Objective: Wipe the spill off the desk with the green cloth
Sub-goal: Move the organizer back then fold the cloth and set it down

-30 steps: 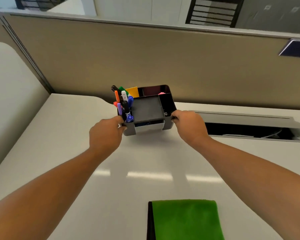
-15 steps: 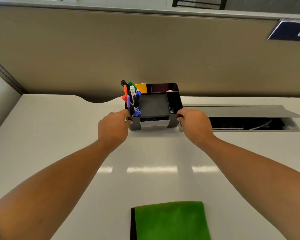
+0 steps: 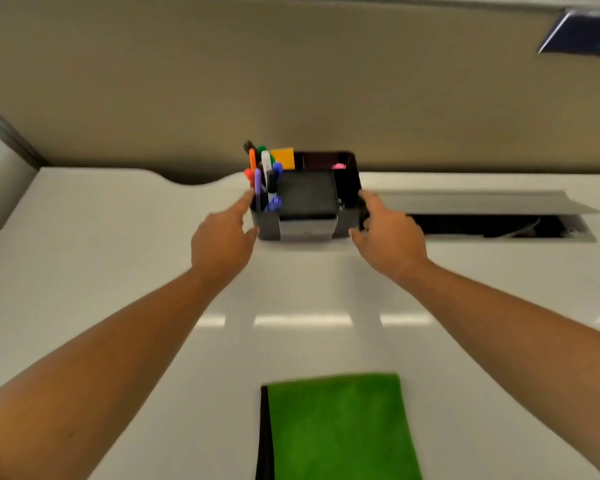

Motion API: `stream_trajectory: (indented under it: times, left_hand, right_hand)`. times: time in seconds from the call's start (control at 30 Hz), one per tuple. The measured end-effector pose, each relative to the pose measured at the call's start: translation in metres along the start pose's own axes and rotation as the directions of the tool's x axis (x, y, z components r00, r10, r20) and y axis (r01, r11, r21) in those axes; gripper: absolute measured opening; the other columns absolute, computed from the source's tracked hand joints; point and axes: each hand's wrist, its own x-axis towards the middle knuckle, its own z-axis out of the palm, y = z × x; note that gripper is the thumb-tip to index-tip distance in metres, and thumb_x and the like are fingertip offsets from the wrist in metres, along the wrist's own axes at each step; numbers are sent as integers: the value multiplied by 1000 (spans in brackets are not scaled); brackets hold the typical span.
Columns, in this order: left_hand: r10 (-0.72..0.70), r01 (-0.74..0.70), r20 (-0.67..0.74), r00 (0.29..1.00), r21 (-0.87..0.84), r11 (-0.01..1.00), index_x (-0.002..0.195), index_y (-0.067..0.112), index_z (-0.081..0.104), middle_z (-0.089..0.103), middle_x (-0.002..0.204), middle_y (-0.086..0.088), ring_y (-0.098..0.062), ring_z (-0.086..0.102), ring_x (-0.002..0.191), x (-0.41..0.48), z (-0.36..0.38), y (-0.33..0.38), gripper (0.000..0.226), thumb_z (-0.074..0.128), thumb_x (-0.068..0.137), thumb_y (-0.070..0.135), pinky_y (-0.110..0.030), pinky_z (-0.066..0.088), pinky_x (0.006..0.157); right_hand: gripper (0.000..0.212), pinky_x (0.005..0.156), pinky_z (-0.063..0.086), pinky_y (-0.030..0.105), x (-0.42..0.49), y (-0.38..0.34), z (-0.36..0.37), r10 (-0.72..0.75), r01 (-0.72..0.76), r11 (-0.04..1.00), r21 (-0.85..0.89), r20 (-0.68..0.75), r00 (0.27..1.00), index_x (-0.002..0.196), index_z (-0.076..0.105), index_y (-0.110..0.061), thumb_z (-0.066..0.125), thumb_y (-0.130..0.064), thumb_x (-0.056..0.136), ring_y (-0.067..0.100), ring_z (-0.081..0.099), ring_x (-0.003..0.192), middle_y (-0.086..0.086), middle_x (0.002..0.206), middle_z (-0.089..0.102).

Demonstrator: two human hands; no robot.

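A dark organiser [image 3: 305,202] stands on the desk [image 3: 84,244] between the two hands, up against the beige partition [image 3: 291,81]. The left hand [image 3: 222,240] is at its left wall, fingers spread and loose, forefinger tip touching or just short of the top edge, thumb near the lower corner; it grips nothing. The right hand [image 3: 388,233] is at the right wall, fingers loosely curled around the corner; whether they press on the wall or only lie beside it cannot be told through the blur.

The organiser's left compartment, just beyond the left forefinger, holds upright markers [image 3: 265,178]: orange, red, purple, white, black, blue and green caps show. Behind them a yellow pad [image 3: 284,157] stands in a rear compartment. The middle is a flat dark lid or tray [image 3: 307,194], with a pale drawer front [image 3: 307,228] below it facing the person. A small pink item [image 3: 339,166] sits in the rear right compartment; the slot nearest the right hand looks dark, contents unclear.

To the right of the right hand a cable hatch [image 3: 482,202] in the desk is open, with cables dimly seen inside.

The green cloth [image 3: 340,427] lies folded flat on the desk, well short of both hands, near the person, between the forearms. A dark strip runs along its left edge. No spill can be made out.
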Motion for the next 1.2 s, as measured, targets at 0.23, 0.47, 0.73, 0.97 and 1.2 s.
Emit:
stream_trajectory:
  times: [0.23, 0.47, 0.73, 0.97, 1.2]
  left_hand:
    - [33, -21, 23, 999, -375, 927, 136, 22, 52, 59, 134, 4, -11, 56, 119, -171, 5, 9, 50, 66, 89, 33, -38, 53, 90]
    - [427, -386, 215, 879, -209, 899, 116, 23, 66, 62, 132, 5, -13, 57, 121, -344, 30, 25, 41, 68, 80, 42, -35, 52, 92]
    - [408, -463, 362, 838, 78, 883, 138, 16, 52, 46, 148, -4, -21, 36, 140, -376, 45, 29, 78, 64, 75, 60, -44, 28, 110]
    - [329, -330, 286, 900, -49, 943, 145, 15, 42, 42, 151, -1, -21, 37, 140, -379, 41, 40, 92, 71, 67, 54, -40, 36, 110]
    - [305, -292, 68, 950, -154, 944, 112, 17, 72, 73, 107, 3, -18, 71, 89, -373, 29, 61, 77, 86, 38, 1, -23, 53, 67]
  right_hand:
    - [31, 82, 59, 44, -169, 18, 4, 106, -108, 929, 353, 27, 994, 120, 65, -26, 70, -31, 90, 8, 69, 90, -13, 114, 70]
    - [44, 77, 56, 35, -322, 31, 22, 259, -298, 925, 238, 180, 949, 122, 61, -28, 78, -33, 82, 9, 63, 89, -11, 113, 63]
    - [32, 69, 53, 32, -337, 18, 19, 450, -676, 679, 287, 564, 692, 106, 62, -22, 79, -34, 81, 19, 67, 87, -9, 93, 69]
    - [22, 79, 59, 32, -339, 2, -31, 182, -800, 172, 576, 779, 600, 113, 73, -15, 68, -12, 92, 19, 75, 96, 3, 105, 80]
    - [22, 62, 56, 23, -340, 30, -94, 126, -755, 68, 652, 745, 655, 107, 73, -13, 69, -5, 88, 13, 74, 77, 6, 98, 79]
